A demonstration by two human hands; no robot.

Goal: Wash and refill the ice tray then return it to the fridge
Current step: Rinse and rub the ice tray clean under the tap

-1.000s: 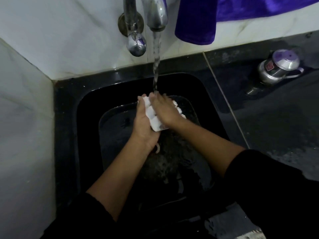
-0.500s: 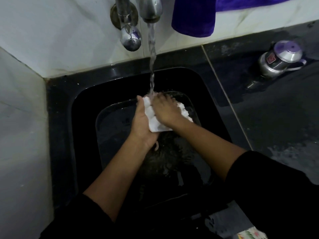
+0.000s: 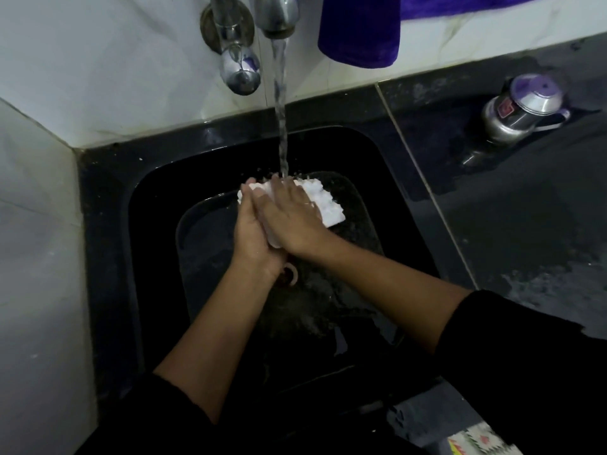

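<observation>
White ice tray [image 3: 323, 205] in left grip [image 3: 250, 224]

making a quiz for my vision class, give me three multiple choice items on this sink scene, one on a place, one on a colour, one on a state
1. Where does the lidded steel mug stand?
A) on the dark stone counter right of the black sink
B) inside that sink
C) on a shelf

2. What colour is the cloth hanging beside the chrome tap?
A) red
B) purple
C) yellow

3. What is the tap doing?
A) shut off
B) running into the mug
C) running onto the white plastic ice tray

Answers:
1 A, the mug sits on the counter, apart from the sink.
2 B, the cloth is plainly purple.
3 C, the water stream lands on the tray, which the left hand grips while the right hand lies over it.
</observation>
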